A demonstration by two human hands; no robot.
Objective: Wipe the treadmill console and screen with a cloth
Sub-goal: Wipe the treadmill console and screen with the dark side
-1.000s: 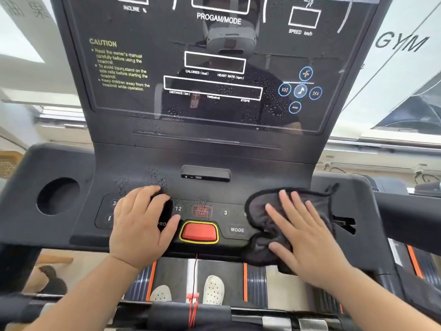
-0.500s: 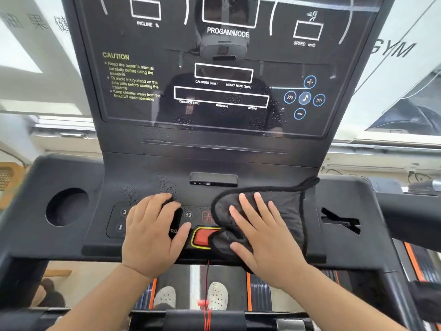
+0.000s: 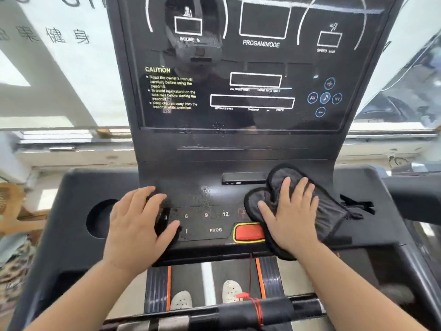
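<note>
Bright windows with gym lettering fill both sides of the frame behind the tall black treadmill console (image 3: 238,158), the only view we have. Its glossy dark screen (image 3: 250,68) takes up the upper centre, with faint droplets along its lower edge and more specks on the sloped panel below.

Our right hand (image 3: 293,218), at lower right of centre, lies flat with fingers spread on the dark grey microfibre cloth with black edging (image 3: 334,211), pressing it onto the console rather than pinching it. The cloth covers the right end of the button strip and part of the red stop button with yellow rim (image 3: 248,231), touching it.

Our left hand (image 3: 136,225), at lower left, rests open and empty on the left end of the flat black keypad (image 3: 202,223), over the first keys.

We judge the risks to be these: palm pressure on the keys or the stop button could trigger the machine, and the red safety cord (image 3: 250,271) hanging below could snag. The screen looks not yet wiped.
</note>
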